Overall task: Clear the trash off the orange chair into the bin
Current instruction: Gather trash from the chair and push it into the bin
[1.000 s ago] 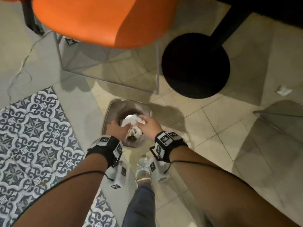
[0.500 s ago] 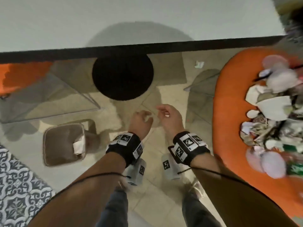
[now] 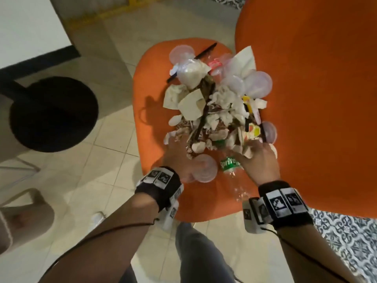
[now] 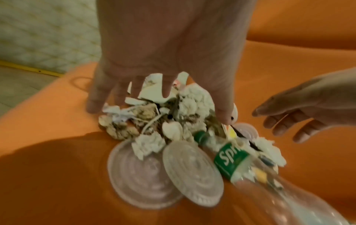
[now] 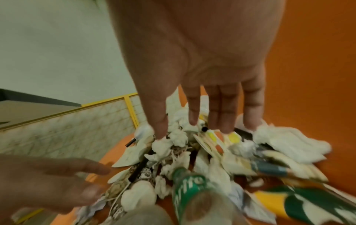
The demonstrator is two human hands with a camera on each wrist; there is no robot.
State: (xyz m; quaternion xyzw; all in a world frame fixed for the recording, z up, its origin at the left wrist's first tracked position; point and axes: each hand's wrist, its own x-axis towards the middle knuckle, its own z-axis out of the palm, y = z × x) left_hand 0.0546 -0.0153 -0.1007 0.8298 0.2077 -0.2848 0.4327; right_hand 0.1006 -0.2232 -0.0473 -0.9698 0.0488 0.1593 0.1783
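A fresh handful is being reached for: both hands are held low over the near edge of the trash heap, which is piled on the seat of the orange chair in the middle of the head view. The bin is not seen in any current picture, so most of the task is judged to be still ahead, with the heap large.

The left hand is spread, palm down, at the lower left of the heap. In the left wrist view its fingers are straight and splayed over crumpled paper, and nothing is seen to be gripped. Whether the fingertips are touching the paper cannot be told through the blur. The right hand is likewise flat at the lower right of the heap, its fingers extended over paper scraps and a yellow-marked wrapper, with nothing held.

Between the two hands a clear bottle with a green label is lying on its side, its cap end pushed into the heap. Two clear plastic lids are lying just beside it, under the left wrist.

For the next move, it is judged that the fingers must be curled in from both sides so that loose paper is scooped together. Light scraps may be spilled over the seat edge if the grip is loose.
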